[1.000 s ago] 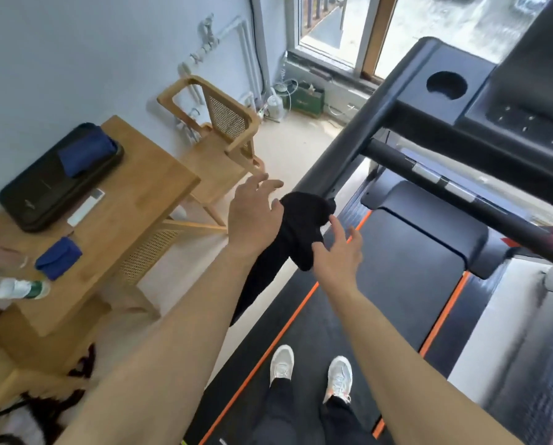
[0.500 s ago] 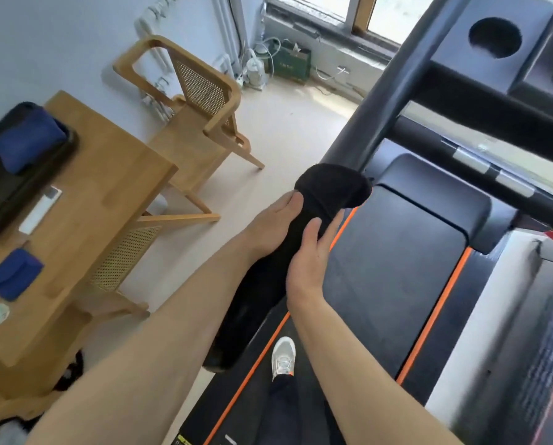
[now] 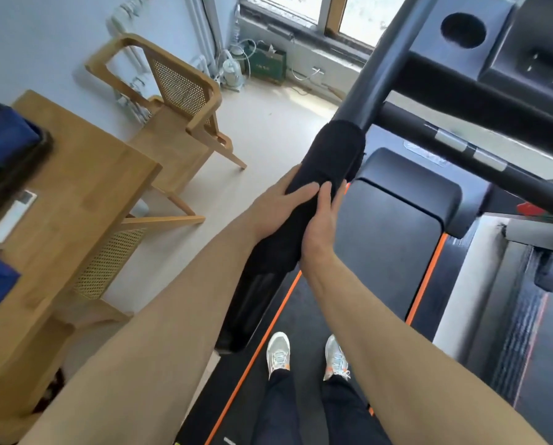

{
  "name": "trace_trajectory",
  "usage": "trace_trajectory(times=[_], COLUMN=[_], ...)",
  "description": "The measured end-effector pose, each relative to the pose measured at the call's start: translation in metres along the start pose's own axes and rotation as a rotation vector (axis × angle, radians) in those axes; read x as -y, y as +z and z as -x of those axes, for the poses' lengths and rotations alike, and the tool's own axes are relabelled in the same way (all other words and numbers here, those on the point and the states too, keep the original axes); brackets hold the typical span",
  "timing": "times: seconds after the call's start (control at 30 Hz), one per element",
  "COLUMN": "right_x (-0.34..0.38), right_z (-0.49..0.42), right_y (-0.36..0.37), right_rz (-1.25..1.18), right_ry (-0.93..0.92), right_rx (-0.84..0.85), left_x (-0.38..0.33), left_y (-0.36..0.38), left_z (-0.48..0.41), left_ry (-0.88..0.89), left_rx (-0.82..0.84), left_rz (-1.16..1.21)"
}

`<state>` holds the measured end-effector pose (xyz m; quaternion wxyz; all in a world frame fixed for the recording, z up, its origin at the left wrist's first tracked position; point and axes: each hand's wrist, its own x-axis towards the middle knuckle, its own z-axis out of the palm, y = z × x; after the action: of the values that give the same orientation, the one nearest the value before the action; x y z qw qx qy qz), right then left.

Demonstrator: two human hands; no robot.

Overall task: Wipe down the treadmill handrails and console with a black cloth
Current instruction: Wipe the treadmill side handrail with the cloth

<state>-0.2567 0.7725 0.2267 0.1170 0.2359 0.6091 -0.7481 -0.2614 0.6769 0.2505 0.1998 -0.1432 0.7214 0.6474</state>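
The black cloth (image 3: 329, 155) is wrapped around the treadmill's left handrail (image 3: 381, 62), covering its lower stretch. My left hand (image 3: 278, 203) presses the cloth against the rail from the left side. Opposite it, my right hand (image 3: 321, 220) clamps the cloth from the right, fingers pointing up the rail. Above the cloth the bare black rail runs up to the console (image 3: 506, 49), which has a round cup hole. A crossbar (image 3: 480, 159) with silver sensor plates crosses below the console.
A wooden table (image 3: 76, 194) stands at the left with a black tray and blue cloths on it. A wooden cane chair (image 3: 175, 101) stands beyond it. My feet in light sneakers (image 3: 278, 351) stand on the treadmill belt (image 3: 384, 239), edged in orange.
Both hands have closed around the cloth on the left handrail and slid a little up it. The cloth, bunched and hanging a second ago, now lies wrapped along the rail.
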Motion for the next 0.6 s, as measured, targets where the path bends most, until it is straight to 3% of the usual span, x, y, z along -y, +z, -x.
trace_trajectory(times=[0.23, 0.6], right_x=[-0.047, 0.028], right_z=[0.079, -0.039], right_y=[-0.002, 0.001], right_rz=[0.101, 0.187], right_ry=[0.142, -0.039], right_rx=[-0.004, -0.01], left_x=[0.042, -0.021], left_y=[-0.007, 0.001], left_z=[0.069, -0.039], left_ry=[-0.015, -0.063], left_rx=[-0.05, -0.013], left_rz=[-0.067, -0.026])
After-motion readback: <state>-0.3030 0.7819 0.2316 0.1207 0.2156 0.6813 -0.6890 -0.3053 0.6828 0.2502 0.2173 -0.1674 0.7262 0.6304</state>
